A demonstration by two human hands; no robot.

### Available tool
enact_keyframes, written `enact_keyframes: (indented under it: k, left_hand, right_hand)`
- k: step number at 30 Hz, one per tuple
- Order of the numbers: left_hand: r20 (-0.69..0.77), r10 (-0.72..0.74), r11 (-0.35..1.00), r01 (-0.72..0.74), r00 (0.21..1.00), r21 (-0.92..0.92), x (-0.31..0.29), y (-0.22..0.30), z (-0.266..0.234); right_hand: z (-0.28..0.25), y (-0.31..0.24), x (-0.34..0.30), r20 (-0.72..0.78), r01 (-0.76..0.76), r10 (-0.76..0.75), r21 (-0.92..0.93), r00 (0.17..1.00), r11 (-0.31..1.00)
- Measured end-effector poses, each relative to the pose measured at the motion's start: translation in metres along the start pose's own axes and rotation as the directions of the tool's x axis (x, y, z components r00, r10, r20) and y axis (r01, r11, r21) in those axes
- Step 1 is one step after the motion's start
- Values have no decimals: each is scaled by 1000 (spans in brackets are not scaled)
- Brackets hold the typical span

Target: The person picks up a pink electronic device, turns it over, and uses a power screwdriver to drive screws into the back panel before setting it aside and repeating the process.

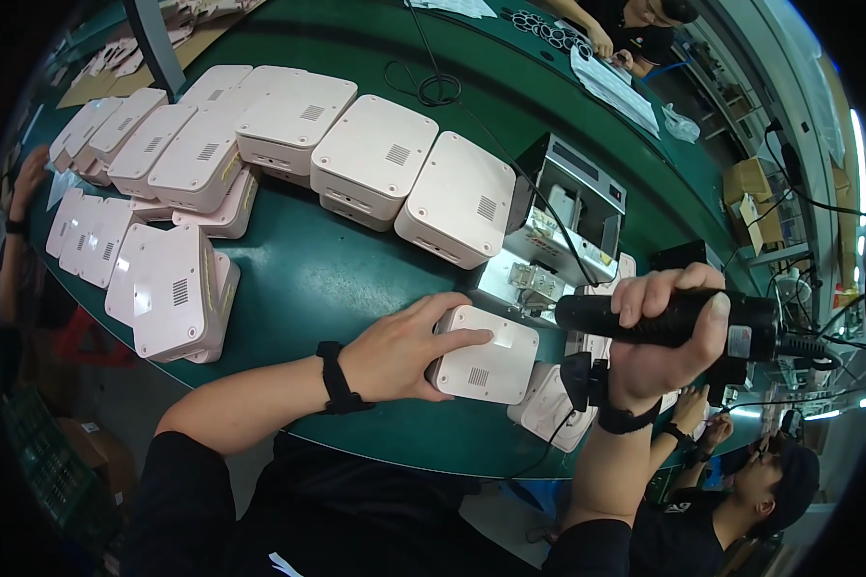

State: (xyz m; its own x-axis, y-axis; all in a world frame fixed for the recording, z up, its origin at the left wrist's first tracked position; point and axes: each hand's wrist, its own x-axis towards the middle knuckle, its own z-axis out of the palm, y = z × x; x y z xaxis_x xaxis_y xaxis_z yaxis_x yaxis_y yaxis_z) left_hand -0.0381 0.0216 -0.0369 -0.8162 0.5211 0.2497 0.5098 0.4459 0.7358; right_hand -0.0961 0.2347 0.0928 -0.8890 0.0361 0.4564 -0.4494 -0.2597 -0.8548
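Observation:
My left hand (pixel 404 351) is closed around the left side of a white square plastic box (pixel 486 370), thumb on its top face. The box lies on the green table near its front edge, with a small vent and corner holes showing. In my right hand (pixel 669 332) is a black electric screwdriver (pixel 601 317), held nearly level. Its tip points left, at the small metal outlet of a screw feeder (pixel 548 279); whether it touches a screw there I cannot tell. Beside the held box, partly under my right wrist, lies another white box (pixel 548 409).
Stacked white boxes (pixel 375 144) run along the table's far side, with more stacks (pixel 173 288) at the left. A black cable (pixel 491 139) hangs across the table. One person (pixel 635 38) works at the far side, another (pixel 751 500) at the right; a hand (pixel 31 178) shows at left.

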Motion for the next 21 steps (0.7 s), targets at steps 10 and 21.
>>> enact_keyframes:
  k: [10, 21]
  left_hand:
    - [11, -19, 1000, 20, 1000, -18, 0, -2, 0]
    - [29, -3, 999, 4, 1000, -40, 2, -4, -2]
  right_hand:
    - [-3, 23, -20, 60, -67, 67, -8, 996, 998]
    - [0, -21, -1, 38, 153, -154, 26, 987, 988]
